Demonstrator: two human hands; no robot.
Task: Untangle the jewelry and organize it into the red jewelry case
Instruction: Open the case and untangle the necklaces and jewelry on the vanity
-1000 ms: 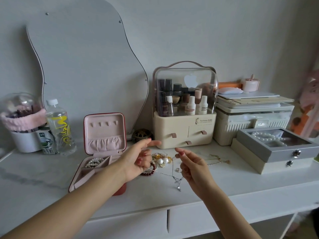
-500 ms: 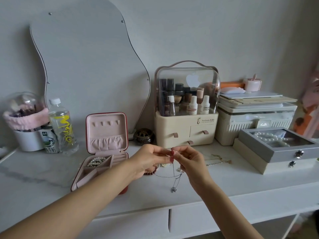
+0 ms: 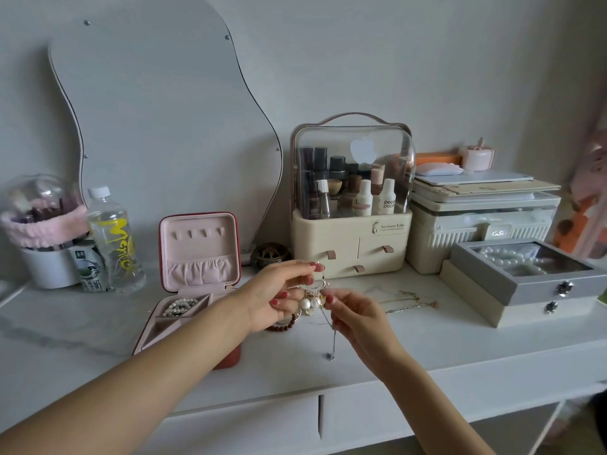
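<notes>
Left hand [image 3: 279, 295] up, thumb and forefinger pinching the top of the tangle [image 3: 312, 298]; right hand [image 3: 353, 311] just beside it, fingertips nipping a thin chain [image 3: 332, 336] that hangs with a small pendant at its end. The knot hovers over the near middle of the white table [image 3: 427, 349], right of the open red case [image 3: 193, 290]. It looks light, limp and snag-prone, the links fine enough to break. Best held close to the knot, teased gently, never yanked.
</notes>
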